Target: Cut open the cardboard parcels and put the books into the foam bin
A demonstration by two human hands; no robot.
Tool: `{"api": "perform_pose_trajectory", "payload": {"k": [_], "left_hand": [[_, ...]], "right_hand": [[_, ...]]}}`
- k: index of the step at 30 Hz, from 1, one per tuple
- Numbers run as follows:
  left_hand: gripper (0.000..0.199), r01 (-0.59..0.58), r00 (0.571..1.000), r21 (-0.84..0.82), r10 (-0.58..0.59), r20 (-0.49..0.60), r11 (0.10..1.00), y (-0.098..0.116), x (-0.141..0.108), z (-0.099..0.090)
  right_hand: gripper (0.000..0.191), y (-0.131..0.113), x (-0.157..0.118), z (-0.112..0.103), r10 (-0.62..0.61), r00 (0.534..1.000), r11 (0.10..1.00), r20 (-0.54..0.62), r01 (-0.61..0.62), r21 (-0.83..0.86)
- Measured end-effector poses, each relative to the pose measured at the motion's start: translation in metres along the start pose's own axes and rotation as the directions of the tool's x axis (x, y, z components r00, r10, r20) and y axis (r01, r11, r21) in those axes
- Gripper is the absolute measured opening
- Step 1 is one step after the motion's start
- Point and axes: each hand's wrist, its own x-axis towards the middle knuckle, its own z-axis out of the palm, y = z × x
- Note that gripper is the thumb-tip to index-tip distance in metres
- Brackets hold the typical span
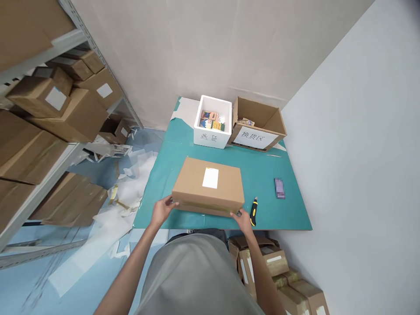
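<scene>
A closed cardboard box (226,178) with a white label on top lies on the green-topped table (157,175). My left hand (161,211) grips its near left corner, thumb on the front face and fingers partly hidden behind the edge. At the near right corner, my right hand (243,220) holds the same box, the thumb against its front. Brown tape runs along the front side. Just right of my right hand lies a black and yellow utility knife (253,212), its blade end pointing away from me.
At the table's back stand a white foam box (213,139) with small colourful packs and an open cardboard box (278,124) with a paper sign. A blurred purple item (279,188) lies right. Shelves (59,162) with cartons stand left; more cartons (292,293) sit below right.
</scene>
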Motion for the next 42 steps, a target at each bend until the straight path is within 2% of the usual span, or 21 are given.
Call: {"api": "perform_pose_trajectory", "payload": {"k": [2,4,6,9,12,15,17,19,22,25,27,30,32,36,39,42], "left_hand": [[0.053,0.056,0.998,0.005,-0.056,-0.001,0.998,-0.022,-0.007,0.008],[0.049,0.088,0.996,0.007,-0.088,-0.015,0.996,-0.035,-0.015,0.013],[0.046,0.109,0.994,-0.019,-0.109,-0.019,0.994,-0.039,-0.021,0.016],[0.046,0.129,0.992,-0.069,-0.130,-0.001,0.989,-0.034,-0.022,0.017],[0.053,0.119,0.993,-0.127,-0.121,-0.006,0.985,-0.014,-0.018,0.014],[0.070,0.093,0.994,-0.147,-0.100,-0.044,0.985,0.022,-0.021,0.009],[0.075,0.041,0.996,-0.048,-0.045,-0.080,0.998,0.049,-0.026,0.007],[0.071,-0.018,0.990,0.115,0.034,-0.134,0.993,0.071,-0.032,0.007],[0.062,-0.021,0.987,0.262,0.061,-0.146,0.965,0.080,-0.039,0.010],[0.065,-0.011,0.991,0.270,0.048,-0.129,0.963,0.063,-0.046,0.015],[0.072,-0.026,0.992,0.235,0.053,-0.111,0.972,0.049,-0.050,0.018],[0.084,-0.102,0.988,0.179,0.121,-0.097,0.979,0.040,-0.055,0.022],[0.087,-0.178,0.976,0.212,0.200,-0.088,0.961,0.041,-0.056,0.024],[0.069,-0.254,0.962,0.291,0.272,-0.021,0.922,0.050,-0.057,0.022],[0.056,-0.273,0.959,0.285,0.284,0.006,0.919,0.051,-0.058,0.020],[0.051,-0.293,0.951,0.324,0.309,0.003,0.899,0.050,-0.061,0.022]], "right_hand": [[0.069,0.013,-0.008,0.009,0.054,0.998,0.999,0.015,-0.054,0.002],[0.066,0.021,-0.016,0.017,0.072,0.997,0.997,0.018,-0.072,0.014],[0.065,0.024,-0.022,0.023,0.076,0.997,0.997,0.016,-0.076,0.025],[0.070,0.024,-0.025,0.025,0.087,0.996,0.996,-0.001,-0.087,0.033],[0.074,0.016,-0.018,0.015,0.086,0.996,0.996,-0.027,-0.085,0.036],[0.070,-0.009,-0.006,-0.008,0.024,0.997,1.000,-0.076,-0.022,0.021],[0.067,-0.032,0.003,-0.027,-0.031,0.992,0.999,-0.120,0.027,-0.032],[0.067,-0.052,0.011,-0.044,-0.064,0.991,0.991,-0.116,0.049,-0.124],[0.068,-0.061,0.020,-0.064,-0.067,0.996,0.958,-0.057,0.048,-0.283],[0.074,-0.043,0.027,-0.076,-0.017,0.996,0.925,-0.086,-0.017,-0.380],[0.068,-0.022,0.034,-0.080,0.081,0.981,0.875,-0.176,-0.155,-0.459],[0.055,0.011,0.048,-0.077,0.249,0.913,0.744,-0.323,-0.393,-0.540],[0.056,0.030,0.056,-0.070,0.320,0.874,0.684,-0.367,-0.481,-0.549],[0.049,0.060,0.061,-0.060,0.355,0.845,0.653,-0.399,-0.530,-0.542],[0.047,0.072,0.063,-0.065,0.320,0.866,0.701,-0.384,-0.489,-0.519],[0.054,0.076,0.065,-0.081,0.264,0.897,0.782,-0.356,-0.415,-0.465]]}}
